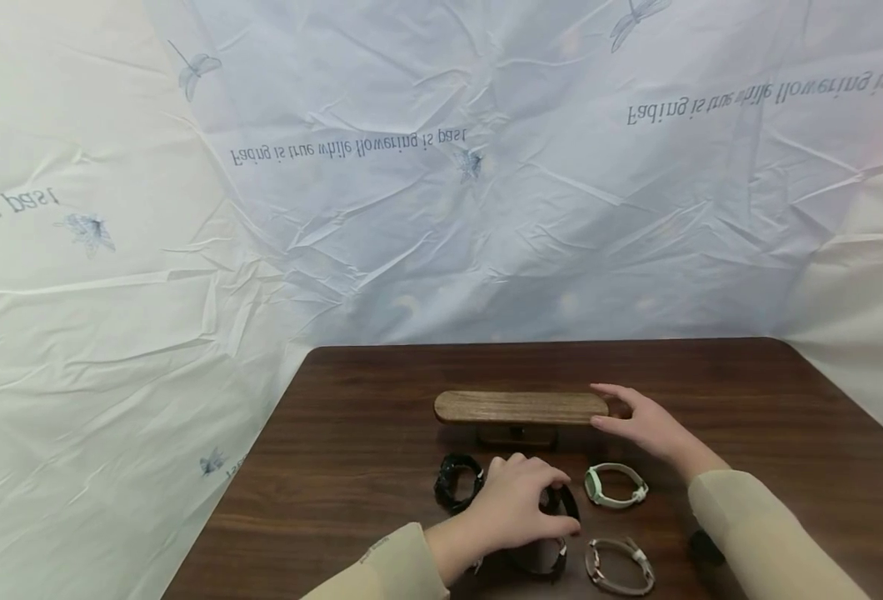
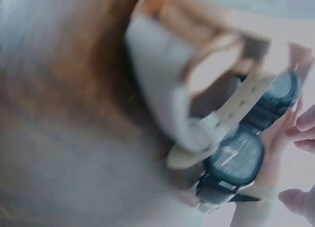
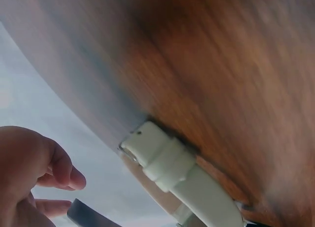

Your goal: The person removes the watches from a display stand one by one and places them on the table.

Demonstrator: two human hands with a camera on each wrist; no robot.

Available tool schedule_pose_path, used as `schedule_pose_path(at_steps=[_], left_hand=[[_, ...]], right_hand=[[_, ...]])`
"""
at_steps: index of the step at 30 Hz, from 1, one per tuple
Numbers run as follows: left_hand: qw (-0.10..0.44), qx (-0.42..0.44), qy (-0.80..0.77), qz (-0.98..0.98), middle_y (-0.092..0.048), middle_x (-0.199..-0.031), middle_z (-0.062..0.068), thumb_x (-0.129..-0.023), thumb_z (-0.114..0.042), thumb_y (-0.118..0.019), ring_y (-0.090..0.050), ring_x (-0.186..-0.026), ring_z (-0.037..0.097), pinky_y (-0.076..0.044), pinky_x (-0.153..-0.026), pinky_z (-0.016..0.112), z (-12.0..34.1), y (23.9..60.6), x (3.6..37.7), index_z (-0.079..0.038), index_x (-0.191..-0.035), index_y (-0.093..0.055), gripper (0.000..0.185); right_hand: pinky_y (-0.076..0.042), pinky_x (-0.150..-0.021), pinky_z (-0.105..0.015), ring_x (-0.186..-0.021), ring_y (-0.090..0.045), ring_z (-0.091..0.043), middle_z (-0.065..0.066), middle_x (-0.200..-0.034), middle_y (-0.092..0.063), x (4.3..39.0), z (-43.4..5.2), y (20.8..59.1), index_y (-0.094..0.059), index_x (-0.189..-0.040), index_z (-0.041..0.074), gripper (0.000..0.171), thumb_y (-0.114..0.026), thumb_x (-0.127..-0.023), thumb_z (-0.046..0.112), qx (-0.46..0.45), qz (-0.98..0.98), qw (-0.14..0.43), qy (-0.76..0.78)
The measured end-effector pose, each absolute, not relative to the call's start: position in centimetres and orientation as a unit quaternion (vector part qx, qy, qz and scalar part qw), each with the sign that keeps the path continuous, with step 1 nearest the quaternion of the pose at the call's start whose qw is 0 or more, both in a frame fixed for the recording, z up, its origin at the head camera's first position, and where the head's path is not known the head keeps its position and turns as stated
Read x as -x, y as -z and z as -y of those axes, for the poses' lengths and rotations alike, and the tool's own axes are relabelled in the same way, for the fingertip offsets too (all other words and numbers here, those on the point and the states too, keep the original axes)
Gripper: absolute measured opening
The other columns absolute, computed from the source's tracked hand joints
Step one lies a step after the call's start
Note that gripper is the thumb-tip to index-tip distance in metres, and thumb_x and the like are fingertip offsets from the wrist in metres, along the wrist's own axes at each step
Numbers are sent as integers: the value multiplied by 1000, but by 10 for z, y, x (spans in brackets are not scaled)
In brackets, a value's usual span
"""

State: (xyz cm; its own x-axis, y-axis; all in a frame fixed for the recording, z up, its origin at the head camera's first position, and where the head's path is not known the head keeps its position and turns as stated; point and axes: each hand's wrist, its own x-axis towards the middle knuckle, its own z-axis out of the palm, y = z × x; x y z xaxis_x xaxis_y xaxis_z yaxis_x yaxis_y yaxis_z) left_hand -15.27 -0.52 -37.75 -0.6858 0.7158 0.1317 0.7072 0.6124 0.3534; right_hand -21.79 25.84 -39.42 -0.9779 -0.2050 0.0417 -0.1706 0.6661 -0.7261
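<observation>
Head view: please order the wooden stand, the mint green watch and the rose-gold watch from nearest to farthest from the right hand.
1. Wooden stand: at the right hand's fingertips.
2. Mint green watch: just below the hand.
3. Rose-gold watch: near the table's front edge.

The desk (image 1: 381, 392) is seen from above and in front by the head view; watches are framed very closely, blurred, by both wrist views, sharing the pale-strapped watch (image 3: 182, 173).

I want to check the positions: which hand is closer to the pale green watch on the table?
Right. The right hand rests at the end of the wooden stand, just behind the pale green watch. The left hand lies beside it, over a black watch, somewhat farther away.
</observation>
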Motion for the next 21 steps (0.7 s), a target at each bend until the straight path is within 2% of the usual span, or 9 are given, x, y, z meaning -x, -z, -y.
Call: schedule_pose_path(at_steps=[4, 14, 21], left_hand=[[4, -368, -207, -906, -50, -102, -20, -77, -57, -52, -41, -83, 2, -27, -65, 27, 12, 373, 161, -31, -114, -53, 45], [-45, -329, -223, -917, -51, -106, -14, -79, -55, -50, -45, -91, 10, -28, -67, 31, 31, 367, 179, -27, -117, -52, 47], [-78, -283, -235, -927, -52, -110, -9, -78, -59, -48, -45, -100, 16, -30, -75, 42, 50, 365, 198, -22, -118, -52, 55]], right_hand=[[-43, -67, -37, -97, -46, -25, -11, -121, -42, 217, -262, 394, -32, -134, 20, 69, -55, -77, 52, 94, -919, 27, 383], [-43, -66, -40, -96, -48, -29, -14, -120, -42, 214, -270, 393, -31, -135, 13, 71, -55, -79, 50, 99, -928, 13, 358], [-42, -67, -41, -97, -47, -30, -16, -121, -40, 210, -275, 392, -32, -134, 11, 71, -55, -79, 49, 102, -930, 6, 352]])
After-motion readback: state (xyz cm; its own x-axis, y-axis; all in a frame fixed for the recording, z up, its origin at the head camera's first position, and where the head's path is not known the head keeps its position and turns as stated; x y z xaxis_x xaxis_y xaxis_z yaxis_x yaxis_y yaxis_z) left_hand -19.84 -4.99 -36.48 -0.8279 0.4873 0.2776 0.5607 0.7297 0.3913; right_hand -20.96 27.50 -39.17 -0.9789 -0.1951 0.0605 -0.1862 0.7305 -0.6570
